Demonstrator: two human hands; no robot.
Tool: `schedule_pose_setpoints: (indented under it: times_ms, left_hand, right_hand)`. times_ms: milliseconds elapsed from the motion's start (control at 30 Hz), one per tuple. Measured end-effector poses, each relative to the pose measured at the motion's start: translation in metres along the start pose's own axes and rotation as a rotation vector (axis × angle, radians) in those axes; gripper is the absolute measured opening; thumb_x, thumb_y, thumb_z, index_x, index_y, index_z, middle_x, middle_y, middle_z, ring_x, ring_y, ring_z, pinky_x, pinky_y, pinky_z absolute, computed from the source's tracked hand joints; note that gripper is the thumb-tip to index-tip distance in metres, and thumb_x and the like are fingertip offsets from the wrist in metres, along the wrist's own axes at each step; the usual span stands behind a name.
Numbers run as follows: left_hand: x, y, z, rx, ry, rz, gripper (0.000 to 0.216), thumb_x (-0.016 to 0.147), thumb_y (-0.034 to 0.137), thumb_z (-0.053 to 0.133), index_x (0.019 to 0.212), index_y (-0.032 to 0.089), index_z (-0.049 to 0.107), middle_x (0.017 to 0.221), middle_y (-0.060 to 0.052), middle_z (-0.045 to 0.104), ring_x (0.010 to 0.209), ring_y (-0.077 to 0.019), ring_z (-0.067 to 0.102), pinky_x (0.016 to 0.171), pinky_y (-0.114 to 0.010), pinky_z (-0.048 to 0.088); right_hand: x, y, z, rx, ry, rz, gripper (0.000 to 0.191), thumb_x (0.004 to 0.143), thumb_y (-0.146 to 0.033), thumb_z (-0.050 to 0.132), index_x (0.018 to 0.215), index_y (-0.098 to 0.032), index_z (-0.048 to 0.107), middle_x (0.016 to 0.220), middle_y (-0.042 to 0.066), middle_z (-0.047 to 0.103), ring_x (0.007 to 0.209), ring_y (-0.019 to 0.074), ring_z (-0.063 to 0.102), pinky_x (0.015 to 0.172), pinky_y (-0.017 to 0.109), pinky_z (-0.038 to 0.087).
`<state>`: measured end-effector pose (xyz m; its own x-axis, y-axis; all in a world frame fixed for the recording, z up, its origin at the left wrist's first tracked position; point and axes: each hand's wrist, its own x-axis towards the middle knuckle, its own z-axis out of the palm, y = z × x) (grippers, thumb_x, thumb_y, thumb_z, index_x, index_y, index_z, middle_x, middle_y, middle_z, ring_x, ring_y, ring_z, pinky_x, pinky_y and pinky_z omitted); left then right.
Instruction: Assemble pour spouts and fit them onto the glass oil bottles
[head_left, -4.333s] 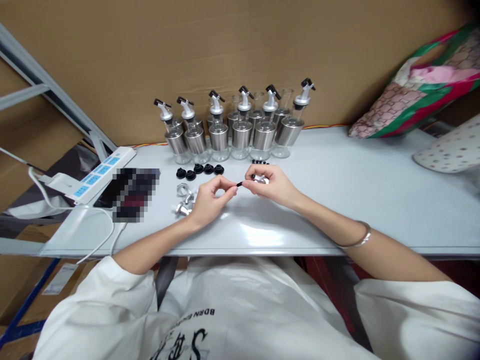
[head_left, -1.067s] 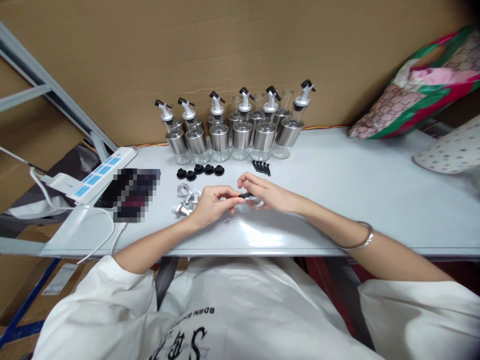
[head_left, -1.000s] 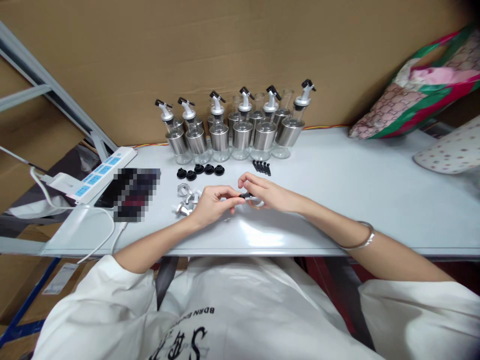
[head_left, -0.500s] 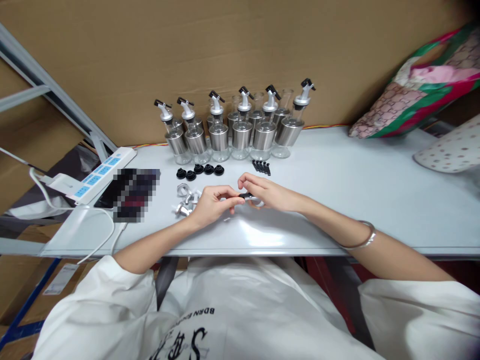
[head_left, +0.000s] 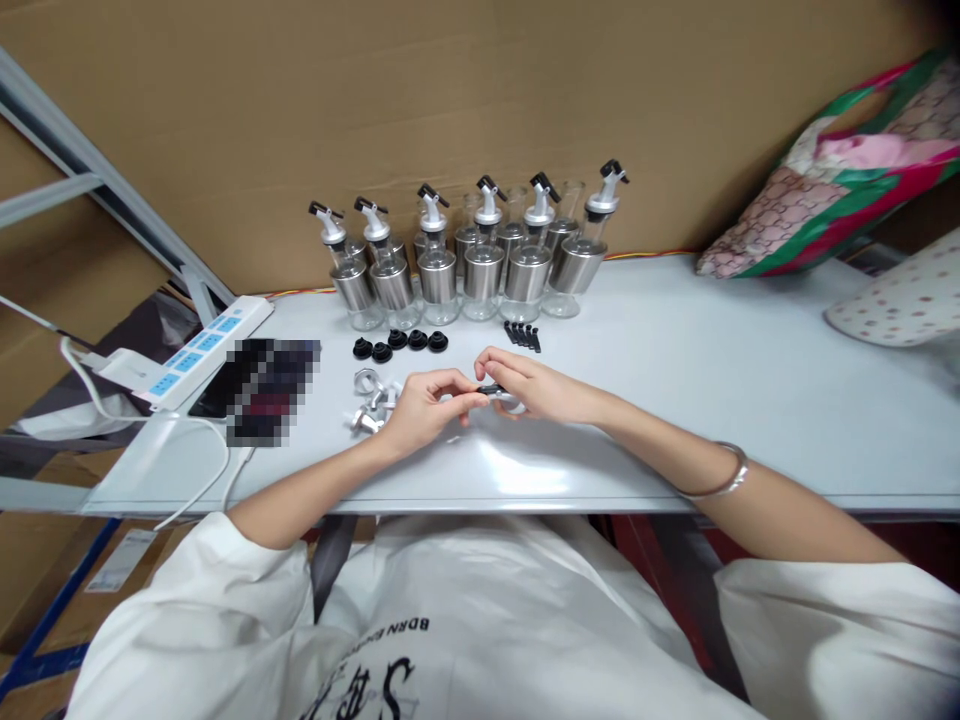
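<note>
My left hand (head_left: 429, 405) and my right hand (head_left: 531, 385) meet low over the grey table (head_left: 675, 380), fingers pinched. Between them sits a small pourer spout (head_left: 501, 397), silver with a black flap on it. My right hand grips the spout; my left fingertips pinch its black flap end. Loose silver spout parts (head_left: 371, 398) lie just left of my left hand. A row of black rubber stoppers (head_left: 399, 342) and a small cluster of black flaps (head_left: 523, 333) lie beyond my hands.
Several glass and steel oil bottles (head_left: 480, 262) with pourers stand at the back against cardboard. A phone (head_left: 259, 385) and a white power strip (head_left: 196, 345) with a cable lie at left. A patterned bag (head_left: 832, 165) and a dotted cloth (head_left: 896, 295) sit at right.
Over four seconds both hands lowered toward the table and closed together, bringing the black flap onto the spout. In the last second almost nothing moved.
</note>
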<state>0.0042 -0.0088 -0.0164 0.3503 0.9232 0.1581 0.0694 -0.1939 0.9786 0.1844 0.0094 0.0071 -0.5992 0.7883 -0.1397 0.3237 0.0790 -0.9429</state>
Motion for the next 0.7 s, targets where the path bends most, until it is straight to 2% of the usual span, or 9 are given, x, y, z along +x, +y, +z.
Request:
schedule_pose_setpoints:
  times_ms: [167,333,467,700]
  left_hand:
    - [-0.0006,-0.0014,-0.0036,0.134,0.072,0.132,0.026,0.075,0.041,0.071,0.081,0.016,0.070,0.069,-0.002,0.066,0.053,-0.0087,0.056,0.055,-0.021,0.046]
    - [-0.0030,0.0016,-0.0058,0.318,0.071,0.278,0.031,0.076,0.035,0.072,0.103,0.019,0.068,0.094,-0.006,0.069,0.064,-0.0103,0.060,0.065,-0.024,0.051]
    - [-0.0029,0.0024,-0.0064,0.460,-0.001,0.463,0.024,0.080,0.033,0.069,0.100,0.019,0.069,0.093,-0.006,0.068,0.065,-0.0095,0.059,0.070,-0.024,0.051]
    - [-0.0003,-0.0020,-0.0085,0.629,0.034,0.687,0.022,0.086,0.030,0.062,0.103,0.017,0.066,0.093,-0.006,0.066,0.066,-0.0095,0.059,0.073,-0.028,0.051]
  right_hand:
    - [0.0030,-0.0031,0.0049,0.262,-0.045,0.122,0.018,0.094,-0.034,0.034,0.083,-0.022,0.040,0.056,-0.005,0.046,0.040,0.0076,0.037,0.032,0.015,0.018]
    - [0.0029,-0.0038,0.0035,0.356,-0.142,0.255,0.024,0.095,-0.043,0.036,0.087,-0.022,0.043,0.045,-0.006,0.045,0.033,0.0059,0.026,0.031,0.013,0.014]
    - [0.0021,-0.0042,0.0012,0.390,-0.205,0.331,0.025,0.096,-0.037,0.032,0.081,-0.021,0.043,0.044,-0.005,0.044,0.031,0.0041,0.021,0.031,0.012,0.013]
    - [0.0031,-0.0037,-0.0003,0.505,-0.342,0.393,0.037,0.096,-0.037,0.025,0.070,-0.018,0.043,0.040,-0.005,0.039,0.032,0.0030,0.012,0.029,0.013,0.012]
